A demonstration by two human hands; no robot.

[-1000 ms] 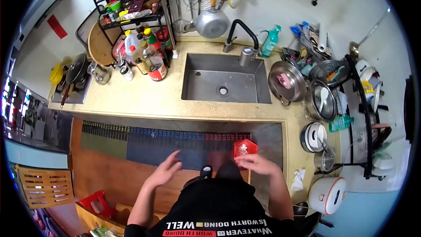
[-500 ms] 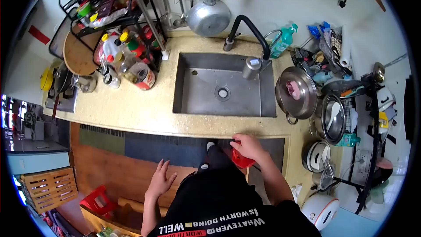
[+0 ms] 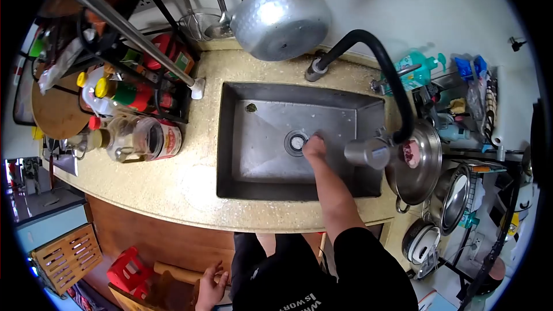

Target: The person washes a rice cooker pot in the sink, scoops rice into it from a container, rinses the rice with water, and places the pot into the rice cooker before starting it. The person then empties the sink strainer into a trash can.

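Observation:
Reaching down into the grey sink, my right hand is beside the round drain. Its fingers are closed together, and whatever they may hold is hidden. My left hand hangs below the counter's front edge, fingers apart, holding nothing. The black faucet arches over the sink's right side, its grey head right of my right forearm. A small dark green scrap lies in the sink's upper left corner.
A steel pan with a piece of meat stands right of the sink. Bottles and jars stand at the left under a black rack. A silver wok hangs above. A red stool is on the floor.
My body and view have moved closer to the sink. My right hand has gone from the counter's front edge down to the drain. My left hand remains low, below the counter.

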